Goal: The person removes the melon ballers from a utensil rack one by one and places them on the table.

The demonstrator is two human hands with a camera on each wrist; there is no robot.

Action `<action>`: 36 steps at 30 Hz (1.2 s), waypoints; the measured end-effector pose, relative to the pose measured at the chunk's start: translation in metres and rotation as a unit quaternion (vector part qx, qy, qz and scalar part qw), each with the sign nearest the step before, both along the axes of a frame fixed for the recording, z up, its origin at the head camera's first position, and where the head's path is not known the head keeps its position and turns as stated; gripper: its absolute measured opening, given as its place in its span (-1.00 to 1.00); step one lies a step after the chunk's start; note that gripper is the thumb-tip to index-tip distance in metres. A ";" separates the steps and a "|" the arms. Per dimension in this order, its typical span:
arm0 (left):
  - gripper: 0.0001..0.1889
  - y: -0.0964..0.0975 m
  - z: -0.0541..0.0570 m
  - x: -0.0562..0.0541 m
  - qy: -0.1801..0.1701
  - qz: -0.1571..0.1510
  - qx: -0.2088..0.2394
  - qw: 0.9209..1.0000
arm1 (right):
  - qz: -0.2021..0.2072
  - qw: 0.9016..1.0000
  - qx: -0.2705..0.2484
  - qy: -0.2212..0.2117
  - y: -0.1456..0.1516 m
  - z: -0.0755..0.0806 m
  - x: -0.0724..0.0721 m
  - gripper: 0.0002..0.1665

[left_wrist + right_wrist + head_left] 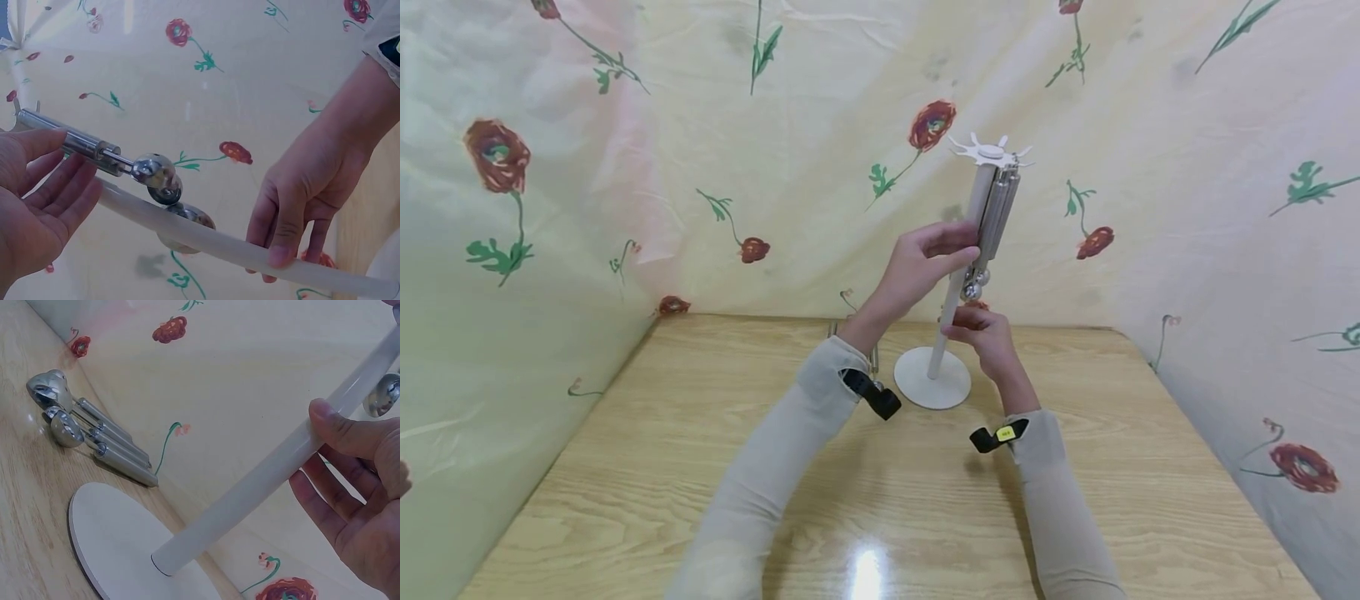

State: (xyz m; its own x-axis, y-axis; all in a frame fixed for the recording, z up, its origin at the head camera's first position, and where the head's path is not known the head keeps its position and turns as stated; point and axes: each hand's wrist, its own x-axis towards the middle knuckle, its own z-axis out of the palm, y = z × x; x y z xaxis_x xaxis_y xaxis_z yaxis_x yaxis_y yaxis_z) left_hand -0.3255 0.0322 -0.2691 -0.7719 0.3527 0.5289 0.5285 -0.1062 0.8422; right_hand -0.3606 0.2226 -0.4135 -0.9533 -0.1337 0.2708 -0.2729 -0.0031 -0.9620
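Two hands: we see both at one white stand (953, 300), the left placed higher, the right lower.
Left hand (913, 262): thumb and fingers curve about the hanging utensils (997, 221) beside the upper pole; how firmly they press, we cannot tell.
Right hand (992, 342): thumb on one side and fingers on the other, it pinches the lower pole (244, 490), below the round heads (153, 170) of the hanging utensils.
Hook ring (992, 154): white, with arms spreading outward, it crowns the stand above our left hand; the hanging utensils, steel and shiny, have their handle tops just under its right side.
Round base (917, 383): flat and white, it sits on the surface (655, 458) below our right hand.
Lying utensils (126, 466): three steel handles with shiny rounded heads rest on the surface, beyond our left wrist and partly hidden by it from the head view.
Wrists: we wear pale sleeves (790, 450) and black wrist cameras (880, 402); the right one bears a yellow label (1006, 433).
Flowered cloth (812, 167): pale, with red blooms and green stems, it rises behind both hands and along either side.
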 end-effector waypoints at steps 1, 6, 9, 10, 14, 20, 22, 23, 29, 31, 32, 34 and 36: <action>-0.59 0.001 0.000 0.000 -0.001 -0.001 -0.002 1.000 | 0.001 1.000 0.002 0.000 0.000 0.000 0.000 -0.74; -0.59 0.004 0.001 -0.001 -0.001 -0.001 -0.003 1.000 | 0.009 1.000 0.011 0.001 0.003 -0.001 0.000 -0.75; -0.58 0.006 0.001 -0.002 -0.004 0.001 -0.002 1.000 | 0.011 1.000 0.014 0.002 0.003 -0.001 0.000 -0.75; -0.58 0.006 0.001 -0.002 -0.004 0.002 -0.002 1.000 | 0.012 1.000 0.020 0.003 0.003 -0.001 0.000 -0.73; -0.58 0.008 0.000 -0.004 -0.010 0.001 0.000 1.000 | 0.005 0.999 0.038 -0.005 0.003 0.000 0.001 -0.67; -0.60 0.010 0.001 -0.005 -0.006 0.006 0.006 1.000 | 0.002 0.998 0.059 -0.016 0.004 0.001 0.001 -0.57; -0.59 0.012 0.001 -0.004 0.000 0.011 0.009 1.000 | 0.003 0.998 0.061 -0.017 0.004 0.001 0.001 -0.55; -0.60 0.012 0.001 -0.004 0.002 0.015 0.011 1.000 | 0.003 0.998 0.061 -0.017 0.004 0.001 0.001 -0.55; -0.61 0.016 0.003 -0.001 0.016 0.036 0.018 0.999 | 0.002 0.998 0.056 -0.015 0.002 0.002 0.002 -0.55; -0.62 0.016 0.003 0.000 0.022 0.041 0.017 0.999 | 0.001 0.998 0.056 -0.014 0.003 0.002 0.002 -0.56; -0.62 0.017 0.003 0.001 0.025 0.044 0.015 0.999 | 0.001 0.998 0.057 -0.015 0.003 0.002 0.002 -0.56; -0.63 0.017 0.003 0.001 0.028 0.047 0.014 0.998 | 0.002 0.998 0.058 -0.014 0.003 0.002 0.002 -0.57; -0.63 0.017 0.004 0.002 0.031 0.048 0.013 0.998 | 0.002 0.998 0.060 -0.014 0.004 0.002 0.002 -0.58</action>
